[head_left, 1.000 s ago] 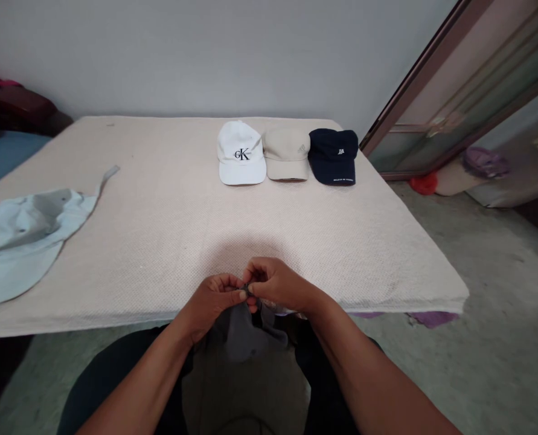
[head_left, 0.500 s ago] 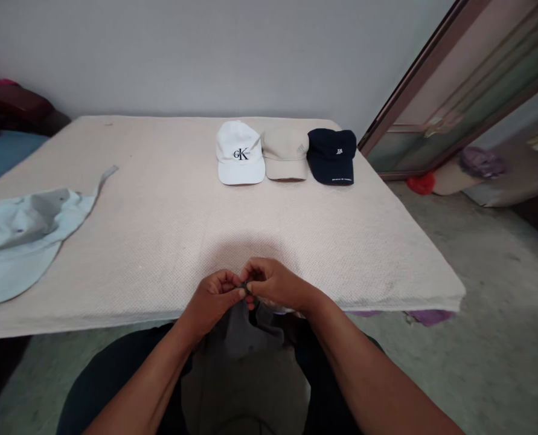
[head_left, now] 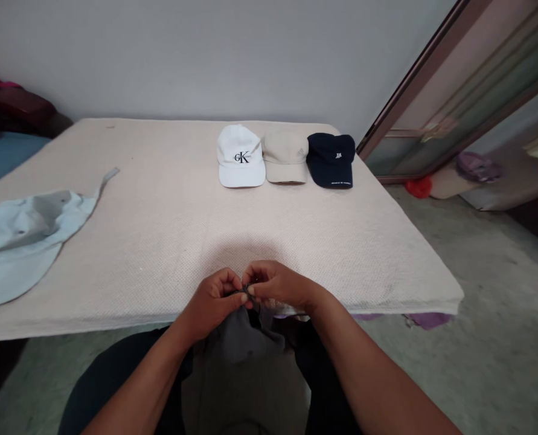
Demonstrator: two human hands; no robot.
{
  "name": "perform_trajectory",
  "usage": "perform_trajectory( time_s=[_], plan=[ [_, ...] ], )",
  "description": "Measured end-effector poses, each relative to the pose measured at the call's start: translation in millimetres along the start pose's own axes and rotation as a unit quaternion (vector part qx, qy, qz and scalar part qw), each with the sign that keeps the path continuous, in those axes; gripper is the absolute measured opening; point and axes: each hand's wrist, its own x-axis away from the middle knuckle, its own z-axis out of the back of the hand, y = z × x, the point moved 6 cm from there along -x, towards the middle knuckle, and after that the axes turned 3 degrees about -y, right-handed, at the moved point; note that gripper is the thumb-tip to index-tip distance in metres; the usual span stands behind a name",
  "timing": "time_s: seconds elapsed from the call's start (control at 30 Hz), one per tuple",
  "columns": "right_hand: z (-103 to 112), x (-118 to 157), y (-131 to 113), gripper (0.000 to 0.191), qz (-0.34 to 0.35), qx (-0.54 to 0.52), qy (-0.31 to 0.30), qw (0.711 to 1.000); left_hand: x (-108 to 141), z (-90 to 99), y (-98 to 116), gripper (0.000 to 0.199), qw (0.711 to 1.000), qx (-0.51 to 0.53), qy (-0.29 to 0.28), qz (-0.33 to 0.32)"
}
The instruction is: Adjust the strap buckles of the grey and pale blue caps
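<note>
Dark grey strap clamped in left hand and right hand fingertips, grip scarcely changed; handling seems unfinished

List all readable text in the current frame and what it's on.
"cK": white baseball cap front; smaller lettering across it illegible.
Navy baseball cap: monogram possibly "LA", unsure; brim text too small.
Beige baseball cap: striped logo, no legible word.
Held grey fabric, pale baseball cap: none legible.

We can make out bare forearms, broad at the view's lower edge and narrowing to bare wrists, an ungloved left hand and right hand, and nearly black trousers, finer details lost in shadow.
</note>
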Motion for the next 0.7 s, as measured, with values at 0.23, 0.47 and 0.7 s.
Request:
perform_trajectory(
  time_s=[0.23, 0.47, 0.7],
  plan=[
    [4.8, -2.0, -18.0, 0.01, 0.067, -0.015, 0.023, 0.997, -1.8, 0.5, 20.8, 0.018, 1.0, -0.024, 0.015, -0.011],
    [-0.3, 10.1, -61.9, 0.011, 0.146, -0.083, 0.018, 0.986, 2.7, -8.3, 82.3, 0.014, 0.991, -0.12, 0.009, -0.057],
    [15.1, 10.8, -104.6, 0.013, 0.217, -0.09, 0.078, 0.969, -6.0, -7.6, 127.6, 0.011, 0.98, -0.139, 0.055, -0.133]
  ],
)
